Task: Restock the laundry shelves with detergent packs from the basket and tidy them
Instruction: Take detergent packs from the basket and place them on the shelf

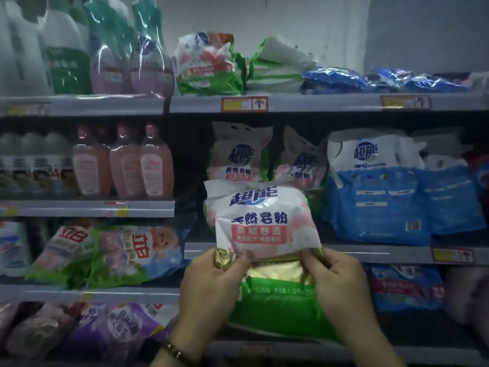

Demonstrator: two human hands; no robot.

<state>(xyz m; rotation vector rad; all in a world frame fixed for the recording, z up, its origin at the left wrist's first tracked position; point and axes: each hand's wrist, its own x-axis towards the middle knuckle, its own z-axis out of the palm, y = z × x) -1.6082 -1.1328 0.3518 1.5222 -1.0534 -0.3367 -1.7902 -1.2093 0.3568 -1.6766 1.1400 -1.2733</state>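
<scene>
left hand [211, 282] gripping pack [260, 218] bottom-left corner | right hand [341, 284] pinching bottom-right corner | pack standing before shelf [370, 253]

The top shelf [317, 103] carries white-and-green bottles [60, 56], film-wrapped pink bottles [127, 72], stacked green-and-white packs [209, 67] and blue packs [336, 78] lying flat. Below, the left shelf [79, 208] bears upright pink bottles [124, 165]; the right shelf [370, 254] bears white-and-pink detergent packs [240, 154] beside blue-and-white packs [375, 192]. Lower left, green packs [132, 255] lean on a shelf
</scene>
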